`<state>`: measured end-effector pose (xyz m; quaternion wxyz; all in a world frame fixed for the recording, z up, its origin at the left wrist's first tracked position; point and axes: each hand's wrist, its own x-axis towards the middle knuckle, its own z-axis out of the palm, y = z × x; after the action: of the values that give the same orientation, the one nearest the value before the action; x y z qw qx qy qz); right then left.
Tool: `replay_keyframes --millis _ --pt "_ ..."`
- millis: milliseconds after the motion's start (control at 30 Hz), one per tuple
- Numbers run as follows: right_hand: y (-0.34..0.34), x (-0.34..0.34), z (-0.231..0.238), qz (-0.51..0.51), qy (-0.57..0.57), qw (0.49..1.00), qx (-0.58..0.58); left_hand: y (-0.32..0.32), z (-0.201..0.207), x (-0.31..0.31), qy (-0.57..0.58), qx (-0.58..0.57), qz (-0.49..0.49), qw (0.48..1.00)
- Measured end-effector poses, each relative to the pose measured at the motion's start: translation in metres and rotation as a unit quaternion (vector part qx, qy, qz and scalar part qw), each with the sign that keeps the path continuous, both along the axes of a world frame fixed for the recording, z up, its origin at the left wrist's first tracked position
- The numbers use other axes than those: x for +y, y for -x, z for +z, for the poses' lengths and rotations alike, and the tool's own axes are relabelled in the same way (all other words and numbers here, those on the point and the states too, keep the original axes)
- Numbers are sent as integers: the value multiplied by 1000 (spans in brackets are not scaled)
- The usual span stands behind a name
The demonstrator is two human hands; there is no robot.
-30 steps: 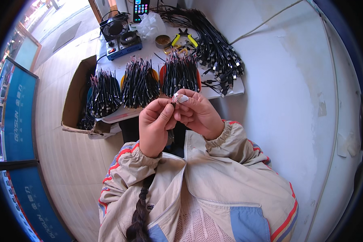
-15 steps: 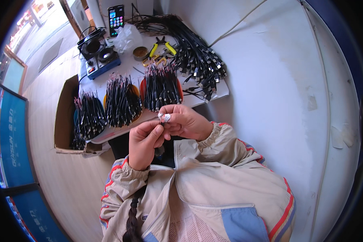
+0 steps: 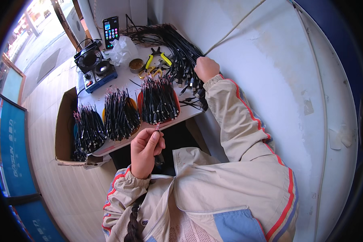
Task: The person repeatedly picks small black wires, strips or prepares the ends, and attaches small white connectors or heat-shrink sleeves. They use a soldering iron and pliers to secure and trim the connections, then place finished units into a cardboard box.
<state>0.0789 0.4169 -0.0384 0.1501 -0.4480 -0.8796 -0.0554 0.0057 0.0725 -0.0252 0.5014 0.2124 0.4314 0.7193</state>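
Note:
My left hand, raised in front of my jacket, pinches a short black cable between thumb and forefinger. Thin pinkish bare wires stick up from its end. My right hand is stretched out to the pile of black USB cables at the table's right side. Its fingers curl in at the pile's edge; the fingertips are hidden, and what they grip cannot be made out. Upright bundles of short black cables stand in a red holder, a yellow-orange holder and farther left, their pinkish wire ends up.
On the white table are yellow-handled pliers, yellow-handled scissors, a round tin, a crumpled plastic bag, a phone, a small fan and a blue device. A cardboard box stands left, a wall right.
My right hand has left my left hand and moved up and right to the cable pile. The left hand stays low with the short cable. The view has shifted slightly.

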Motion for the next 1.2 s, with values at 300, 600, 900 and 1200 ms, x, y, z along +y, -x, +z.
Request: replay_keyframes --millis 300,600,900,1200 --pt "-38 -32 32 7 103 992 67 -5 4 -4 -34 -36 -2 999" --pt "-114 -260 30 264 506 798 193 7 9 45 -46 -115 -50 991" --pt "-73 -285 -63 410 296 859 -80 40 74 45 -189 197 136 952" --pt "-43 -192 46 354 580 582 447 20 43 -17 -148 114 129 974"
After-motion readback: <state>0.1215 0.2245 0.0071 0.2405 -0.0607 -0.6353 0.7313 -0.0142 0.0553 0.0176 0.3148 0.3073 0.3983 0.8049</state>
